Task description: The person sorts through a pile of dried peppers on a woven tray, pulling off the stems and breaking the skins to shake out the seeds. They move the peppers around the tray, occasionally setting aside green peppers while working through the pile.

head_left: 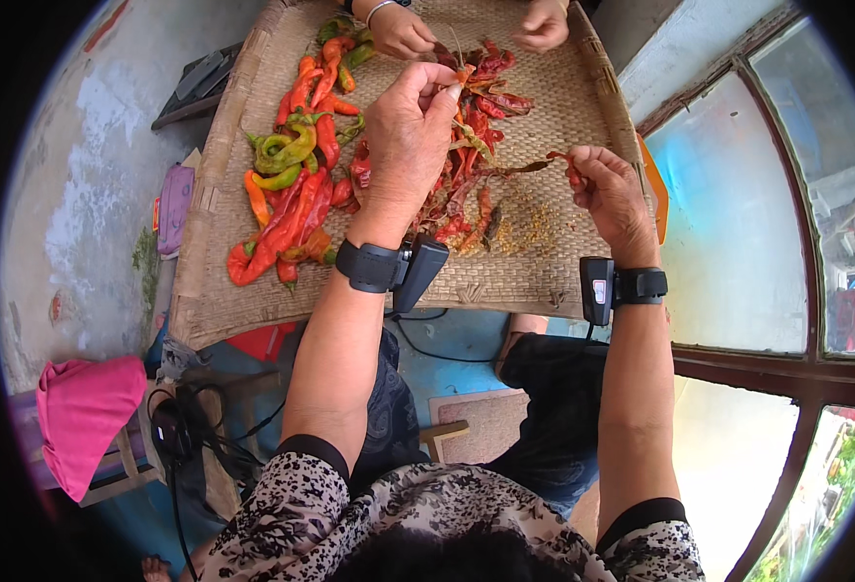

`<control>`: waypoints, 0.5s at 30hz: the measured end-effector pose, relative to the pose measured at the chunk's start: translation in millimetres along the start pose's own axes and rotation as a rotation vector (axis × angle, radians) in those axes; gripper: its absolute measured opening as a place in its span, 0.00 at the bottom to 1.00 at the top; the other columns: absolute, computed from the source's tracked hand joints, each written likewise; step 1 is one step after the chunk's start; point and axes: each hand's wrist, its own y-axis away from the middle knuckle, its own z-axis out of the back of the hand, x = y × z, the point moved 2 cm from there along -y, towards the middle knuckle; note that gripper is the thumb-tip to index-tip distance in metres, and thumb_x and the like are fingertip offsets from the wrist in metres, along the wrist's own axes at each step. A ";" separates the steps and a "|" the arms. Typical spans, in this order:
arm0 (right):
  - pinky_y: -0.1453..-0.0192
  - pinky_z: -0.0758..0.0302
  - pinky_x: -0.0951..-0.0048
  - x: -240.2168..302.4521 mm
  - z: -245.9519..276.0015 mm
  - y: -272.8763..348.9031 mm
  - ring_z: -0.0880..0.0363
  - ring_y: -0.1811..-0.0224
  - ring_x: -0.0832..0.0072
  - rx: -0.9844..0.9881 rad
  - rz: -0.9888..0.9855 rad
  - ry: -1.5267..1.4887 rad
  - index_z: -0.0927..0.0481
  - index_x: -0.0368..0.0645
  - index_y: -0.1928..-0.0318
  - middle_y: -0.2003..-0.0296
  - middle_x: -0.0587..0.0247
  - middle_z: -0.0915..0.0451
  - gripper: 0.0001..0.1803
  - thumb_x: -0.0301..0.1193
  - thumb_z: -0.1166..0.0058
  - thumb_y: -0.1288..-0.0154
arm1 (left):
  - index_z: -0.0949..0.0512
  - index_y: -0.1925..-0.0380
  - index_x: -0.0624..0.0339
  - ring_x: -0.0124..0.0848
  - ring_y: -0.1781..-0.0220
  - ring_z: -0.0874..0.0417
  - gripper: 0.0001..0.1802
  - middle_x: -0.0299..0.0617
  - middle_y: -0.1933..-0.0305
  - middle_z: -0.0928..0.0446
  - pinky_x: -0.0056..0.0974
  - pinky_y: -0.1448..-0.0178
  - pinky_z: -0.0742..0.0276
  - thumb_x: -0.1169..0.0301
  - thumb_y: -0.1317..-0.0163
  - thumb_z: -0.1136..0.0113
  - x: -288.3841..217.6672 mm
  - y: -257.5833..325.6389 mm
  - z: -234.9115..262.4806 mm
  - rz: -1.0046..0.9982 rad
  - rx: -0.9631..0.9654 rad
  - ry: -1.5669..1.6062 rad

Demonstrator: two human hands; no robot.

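Note:
My left hand (416,126) is closed, pinching the stem end of a dried red chili pepper (463,74) above the far middle of a woven tray (216,184). To the right, my right hand (606,189) has its fingers pressed around a shrivelled dark red chili pepper (557,157), whose thin brown end points left. Below and between the hands lies a pile of wrinkled dried chili peppers (466,160). Loose yellow seeds (534,225) are scattered near my right hand. Glossy fresh red peppers (291,228) and a curled green pepper (290,153) lie left of my left hand.
Across the tray are another person's two hands (403,32), close to the dried pile. Glass window panes (738,213) stand at the right, a rough wall (88,175) at the left. A pink cloth (88,417) and black cables (209,427) are at the lower left.

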 end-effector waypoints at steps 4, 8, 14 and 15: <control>0.74 0.36 0.83 1.5 18.0 -4.4 0.33 0.78 0.85 0.035 0.055 -0.195 0.23 0.43 0.65 0.78 0.72 0.27 0.06 0.31 0.49 0.36 | 0.24 0.65 0.64 0.19 0.72 0.24 0.05 0.35 0.72 0.22 0.26 0.68 0.27 0.77 0.40 0.44 -5.5 3.6 1.5 0.023 0.049 -0.049; 0.74 0.36 0.82 6.3 8.7 0.8 0.33 0.77 0.84 0.101 0.031 -0.153 0.23 0.42 0.64 0.77 0.71 0.27 0.05 0.29 0.50 0.36 | 0.24 0.63 0.65 0.17 0.71 0.24 0.06 0.34 0.71 0.23 0.24 0.66 0.27 0.76 0.39 0.45 -4.0 4.5 2.8 0.035 0.087 -0.072; 0.74 0.35 0.82 10.2 12.0 -3.4 0.32 0.76 0.83 0.144 0.111 -0.271 0.24 0.40 0.62 0.76 0.70 0.28 0.06 0.26 0.52 0.37 | 0.24 0.63 0.65 0.18 0.72 0.24 0.06 0.33 0.72 0.23 0.25 0.67 0.27 0.76 0.40 0.44 -7.0 3.8 0.6 0.023 0.086 -0.120; 0.74 0.35 0.82 12.2 14.5 -3.8 0.32 0.76 0.83 0.144 0.113 -0.271 0.24 0.40 0.62 0.76 0.70 0.28 0.06 0.26 0.52 0.37 | 0.24 0.63 0.65 0.18 0.72 0.24 0.06 0.33 0.72 0.23 0.25 0.67 0.27 0.76 0.40 0.44 -7.3 3.7 0.4 0.021 0.086 -0.119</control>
